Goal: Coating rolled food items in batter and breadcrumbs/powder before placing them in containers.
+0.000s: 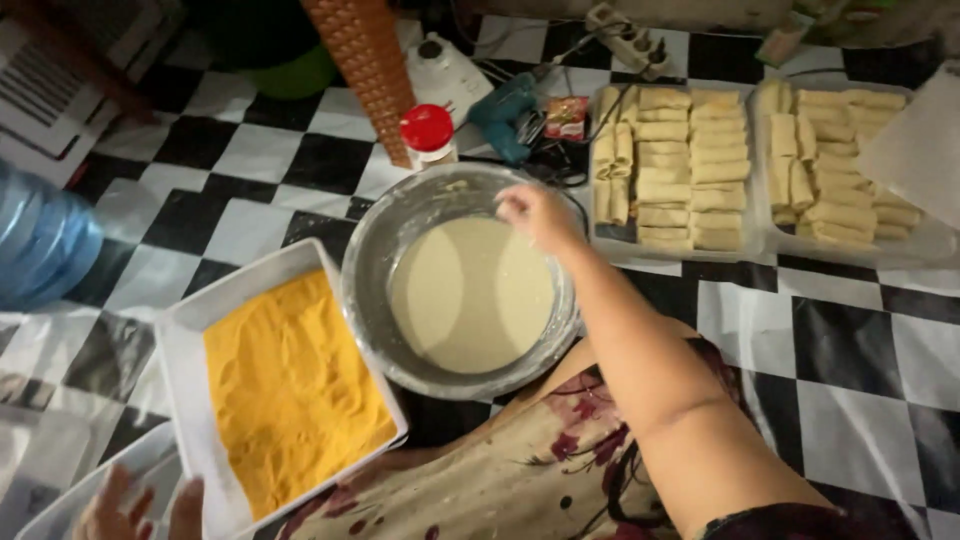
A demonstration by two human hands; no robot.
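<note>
Right hand (535,212) — over far rim of metal bowl (372,250), fingers bunched, nothing visibly held. Batter (470,292) fills bowl, on checkered floor (850,350). Left hand (135,508) — fingers spread, on clear container (60,505) beside white tray (185,345) of orange crumbs (290,390). Rolled pastries (665,165) in trays beyond.

Dim, warm indoor light from above, soft overall focus, corners darkened and blurred, mild glare on the metal bowl (372,262)

One metal bowl of batter (462,290), one white tray of orange breadcrumbs (285,395), two clear containers of rolled pastries (668,170) (835,165), one red-capped jar (428,133), one blue water jug (40,240), perhaps one power strip (630,40).
</note>
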